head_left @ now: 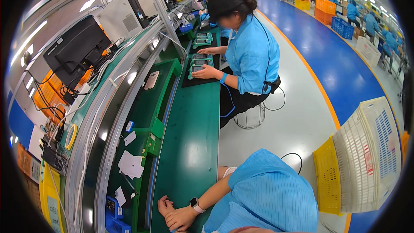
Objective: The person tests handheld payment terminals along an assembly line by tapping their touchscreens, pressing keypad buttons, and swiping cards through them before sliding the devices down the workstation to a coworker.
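On the green bench at the lower edge, my left hand [164,206] rests with its fingers loosely bent and nothing visible in them. Over its wrist lies my right hand [181,218], fingers draped round it. A watch [196,205] with a pale band sits on my right wrist. Part of my left forearm is hidden below the right hand. Left of my hands is a green shelf [138,203] holding white paper slips [130,164], a thin dark tool [128,183] and blue bins [115,215].
Farther along the bench [189,129], a co-worker [252,56] handles dark panels in green frames [201,62] on a black mat. A phone [152,80] lies on the shelf. Stacked white and yellow crates [362,159] stand at right. A monitor [77,45] and cables are at left.
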A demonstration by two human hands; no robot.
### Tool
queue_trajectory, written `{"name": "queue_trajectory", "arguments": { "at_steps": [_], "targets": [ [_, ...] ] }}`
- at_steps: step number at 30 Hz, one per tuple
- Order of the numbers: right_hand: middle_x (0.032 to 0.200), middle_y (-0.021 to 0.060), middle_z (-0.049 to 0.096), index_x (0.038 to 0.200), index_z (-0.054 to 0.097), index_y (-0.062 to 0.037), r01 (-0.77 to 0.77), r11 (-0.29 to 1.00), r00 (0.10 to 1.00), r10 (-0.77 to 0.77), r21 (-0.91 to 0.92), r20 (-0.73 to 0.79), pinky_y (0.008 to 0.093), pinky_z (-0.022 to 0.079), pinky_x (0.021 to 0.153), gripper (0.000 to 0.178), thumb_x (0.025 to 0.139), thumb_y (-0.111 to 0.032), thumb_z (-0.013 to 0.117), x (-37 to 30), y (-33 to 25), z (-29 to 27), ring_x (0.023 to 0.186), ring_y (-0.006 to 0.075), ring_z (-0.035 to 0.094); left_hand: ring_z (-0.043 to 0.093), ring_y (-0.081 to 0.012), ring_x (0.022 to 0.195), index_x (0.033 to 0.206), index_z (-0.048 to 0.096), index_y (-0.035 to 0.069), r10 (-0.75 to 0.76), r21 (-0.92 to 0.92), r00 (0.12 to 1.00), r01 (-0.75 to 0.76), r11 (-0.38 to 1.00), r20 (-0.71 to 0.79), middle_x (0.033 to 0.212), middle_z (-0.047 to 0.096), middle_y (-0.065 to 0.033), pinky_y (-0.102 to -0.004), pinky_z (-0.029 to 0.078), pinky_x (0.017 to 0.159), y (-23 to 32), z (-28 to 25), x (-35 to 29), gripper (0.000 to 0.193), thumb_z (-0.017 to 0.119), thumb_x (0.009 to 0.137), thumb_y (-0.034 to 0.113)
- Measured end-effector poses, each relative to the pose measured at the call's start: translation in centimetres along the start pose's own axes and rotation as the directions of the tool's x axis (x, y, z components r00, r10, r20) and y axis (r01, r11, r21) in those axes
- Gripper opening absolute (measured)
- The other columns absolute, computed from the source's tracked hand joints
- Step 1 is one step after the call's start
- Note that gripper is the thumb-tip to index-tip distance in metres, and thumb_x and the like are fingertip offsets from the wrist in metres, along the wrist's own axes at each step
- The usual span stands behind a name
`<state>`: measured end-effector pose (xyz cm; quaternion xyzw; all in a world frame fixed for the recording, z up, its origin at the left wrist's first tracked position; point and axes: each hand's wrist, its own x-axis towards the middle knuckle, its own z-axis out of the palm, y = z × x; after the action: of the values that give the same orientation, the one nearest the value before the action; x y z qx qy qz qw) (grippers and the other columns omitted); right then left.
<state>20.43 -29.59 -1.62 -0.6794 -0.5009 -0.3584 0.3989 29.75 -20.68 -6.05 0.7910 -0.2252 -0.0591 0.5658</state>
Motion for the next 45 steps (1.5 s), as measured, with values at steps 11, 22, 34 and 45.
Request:
{"name": "queue_trajectory", "arguments": {
  "at_steps": [11, 22, 34, 45],
  "targets": [
    [0.093, 0.0118, 0.058, 0.098, 0.061, -0.0051, 0.009, 1.0, 1.0, -0.009, -0.013, 0.005, 0.0462, 0.044, 0.089, 0.023, 0.079, -0.014, 0.069, -0.1, 0.0, 0.0, 0.093, 0.0329, 0.057, 0.057, -0.0101, 0.066, 0.107, 0.064, -0.002, -0.013, -0.028, 1.0, 0.012, 1.0, -0.002, 0.099, 0.057, -0.0078, -0.0218, 0.046, 0.057, -0.1, 0.1, 0.1, 0.024, 0.049, 0.091, -0.012],
    [0.098, 0.0134, 0.06, 0.104, 0.061, -0.0022, -0.044, 0.998, 0.995, 0.046, -0.035, 0.083, 0.0477, 0.044, 0.095, 0.028, 0.081, -0.017, 0.068, 0.0, -0.4, -0.4, 0.099, 0.0343, 0.057, 0.057, -0.0119, 0.068, 0.106, 0.065, -0.003, 0.057, 0.019, 0.998, -0.057, 0.998, -0.007, 0.099, 0.056, -0.0085, -0.0233, 0.049, 0.06, 0.1, 0.4, 0.1, 0.024, 0.05, 0.09, -0.012],
    [0.111, 0.0142, 0.061, 0.113, 0.062, -0.0031, -0.123, 0.991, 0.976, 0.129, -0.043, 0.174, 0.0486, 0.041, 0.102, 0.037, 0.082, -0.021, 0.068, -0.2, -0.1, -0.5, 0.11, 0.0354, 0.056, 0.058, -0.0122, 0.064, 0.103, 0.067, -0.001, 0.059, -0.017, 0.998, -0.06, 0.998, -0.005, 0.092, 0.057, -0.0075, -0.0242, 0.049, 0.056, 0.7, 0.7, 0.3, 0.022, 0.053, 0.089, -0.01],
    [0.108, 0.0133, 0.061, 0.11, 0.061, -0.0032, -0.122, 0.99, 0.979, 0.133, -0.076, 0.158, 0.0493, 0.042, 0.101, 0.033, 0.082, -0.02, 0.068, 0.0, -0.5, -0.8, 0.107, 0.0347, 0.057, 0.059, -0.0126, 0.067, 0.105, 0.066, -0.002, 0.053, 0.031, 0.999, -0.053, 0.998, -0.006, 0.096, 0.059, -0.0087, -0.0241, 0.051, 0.059, -0.3, 0.8, 0.7, 0.021, 0.053, 0.09, -0.009]
  ]
}}
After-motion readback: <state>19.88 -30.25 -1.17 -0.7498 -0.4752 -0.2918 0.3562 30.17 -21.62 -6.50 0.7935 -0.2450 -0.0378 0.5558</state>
